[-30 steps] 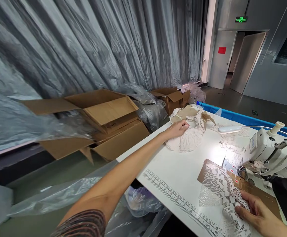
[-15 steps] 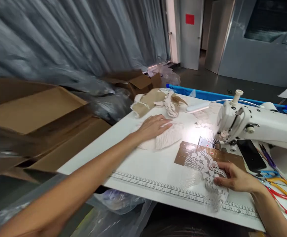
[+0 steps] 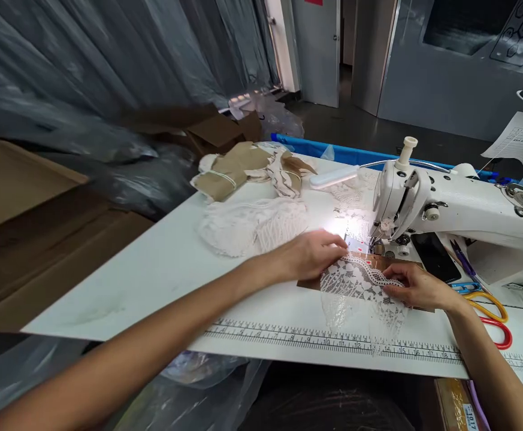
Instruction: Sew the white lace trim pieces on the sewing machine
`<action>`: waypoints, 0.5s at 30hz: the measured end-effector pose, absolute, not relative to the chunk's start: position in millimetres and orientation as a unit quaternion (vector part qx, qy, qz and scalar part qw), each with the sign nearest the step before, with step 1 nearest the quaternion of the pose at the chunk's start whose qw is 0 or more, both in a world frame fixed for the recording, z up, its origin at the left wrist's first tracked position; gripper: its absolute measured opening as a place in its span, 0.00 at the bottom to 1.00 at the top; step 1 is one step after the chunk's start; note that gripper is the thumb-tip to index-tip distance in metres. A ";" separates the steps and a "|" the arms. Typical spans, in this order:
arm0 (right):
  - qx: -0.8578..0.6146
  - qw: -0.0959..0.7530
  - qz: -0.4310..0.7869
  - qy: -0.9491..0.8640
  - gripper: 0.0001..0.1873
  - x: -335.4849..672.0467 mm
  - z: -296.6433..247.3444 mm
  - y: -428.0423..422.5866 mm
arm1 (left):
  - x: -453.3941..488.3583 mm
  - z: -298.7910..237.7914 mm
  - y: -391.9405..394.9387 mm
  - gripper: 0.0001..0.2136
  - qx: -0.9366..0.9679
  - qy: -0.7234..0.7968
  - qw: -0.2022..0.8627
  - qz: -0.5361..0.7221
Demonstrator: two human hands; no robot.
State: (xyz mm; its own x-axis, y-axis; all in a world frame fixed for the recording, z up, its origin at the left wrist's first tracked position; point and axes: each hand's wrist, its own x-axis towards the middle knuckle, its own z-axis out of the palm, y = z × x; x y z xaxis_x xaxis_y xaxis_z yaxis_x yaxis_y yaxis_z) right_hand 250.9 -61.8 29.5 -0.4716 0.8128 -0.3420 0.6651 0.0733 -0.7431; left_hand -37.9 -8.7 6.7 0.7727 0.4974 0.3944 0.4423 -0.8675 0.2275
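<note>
White scalloped lace (image 3: 351, 280) lies over a flat brown plate (image 3: 308, 284) beside the white metal sewing machine (image 3: 477, 206), seemingly not yet fed in — left hand (image 3: 317, 254) apparently pinching one corner, right hand (image 3: 416, 286) gripping the edge; finished stitching can't be told.

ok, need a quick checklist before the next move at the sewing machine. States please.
1. Left hand at the lace's left end: ok.
2. Right hand on the lace near its right end: ok.
3. Lace under the needle: not ok, its scalloped edge appears to lie in front.
4. Sewing machine presser foot up or down: cannot tell, too small.
5. Phone apart from the lace: ok.
6. White lace pile apart from the held piece: ok.
</note>
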 end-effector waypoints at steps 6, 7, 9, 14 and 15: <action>-0.627 0.042 0.183 -0.756 0.09 247.5 31.7 -42.8 | -7.3 -0.6 -27.1 0.13 0.972 0.146 0.024 0.185; -0.643 0.050 0.169 -0.745 0.11 248.8 30.8 -41.1 | -8.5 -1.2 -27.2 0.15 0.972 0.155 -0.001 0.177; -0.649 0.077 0.193 -0.732 0.12 251.3 29.6 -40.0 | -11.6 -2.6 -28.3 0.19 0.970 0.173 -0.036 0.167; -0.631 0.145 0.272 -0.712 0.11 254.0 23.5 -42.6 | -13.0 -3.2 -36.0 0.16 0.964 0.184 -0.051 0.185; -0.625 0.168 0.292 -0.705 0.11 254.3 20.5 -42.9 | -13.0 -2.7 -36.6 0.15 0.966 0.176 -0.037 0.186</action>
